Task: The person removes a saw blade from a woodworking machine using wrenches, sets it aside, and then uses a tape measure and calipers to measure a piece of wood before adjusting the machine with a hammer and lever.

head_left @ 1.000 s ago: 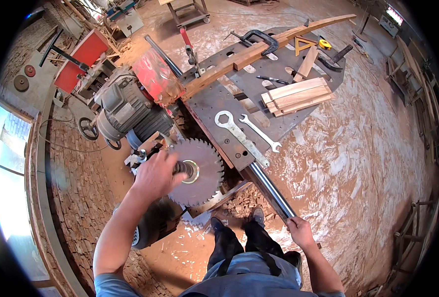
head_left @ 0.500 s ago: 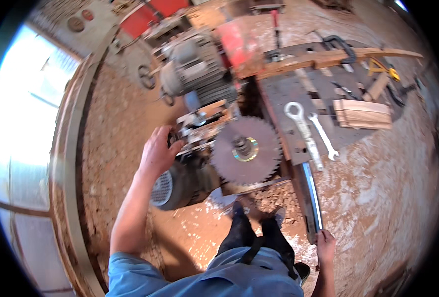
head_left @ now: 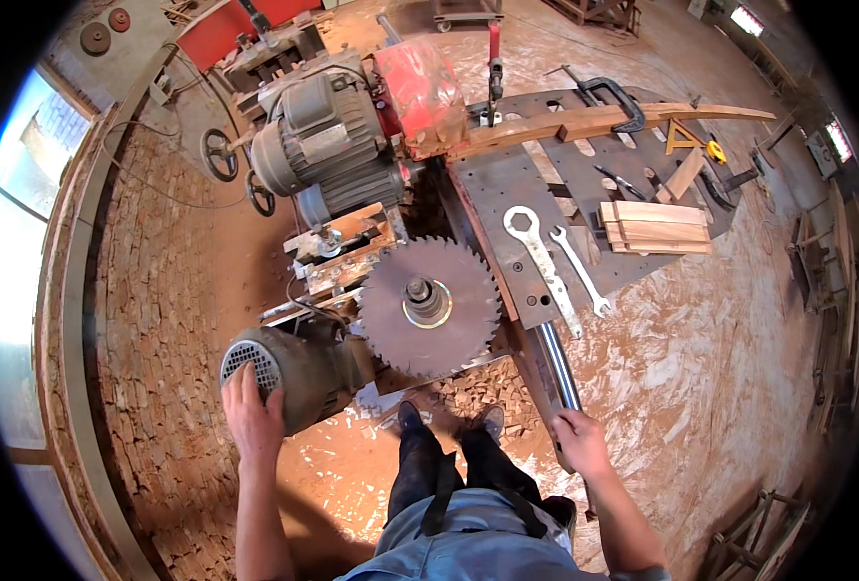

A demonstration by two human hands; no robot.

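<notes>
My left hand (head_left: pixel 253 416) lies with its fingers stretched over the round fan grille (head_left: pixel 251 366) of a grey electric motor (head_left: pixel 318 378). My right hand (head_left: pixel 581 441) is closed around the near end of a shiny steel rail (head_left: pixel 559 368), whose tip the fingers cover. Between my hands a large circular saw blade (head_left: pixel 391 290) lies flat on a threaded spindle (head_left: pixel 420 290). To the right of the blade is a dark metal table (head_left: pixel 492 208). A ring spanner (head_left: pixel 538 257) and an open-ended spanner (head_left: pixel 581 271) rest on it.
Wooden pieces (head_left: pixel 654 228), a C-clamp (head_left: pixel 628 111), a curved board (head_left: pixel 584 121) and a yellow square (head_left: pixel 681 136) lie on the table. Beyond the blade sit a larger motor (head_left: pixel 328 136) and a red guard (head_left: pixel 420 92). Wood chips (head_left: pixel 487 392) cover the floor by my feet.
My left hand has moved back from a dark part beside the machine onto the motor's grille, and its fingers have straightened. My right hand stays at the rail's end. The view has shifted.
</notes>
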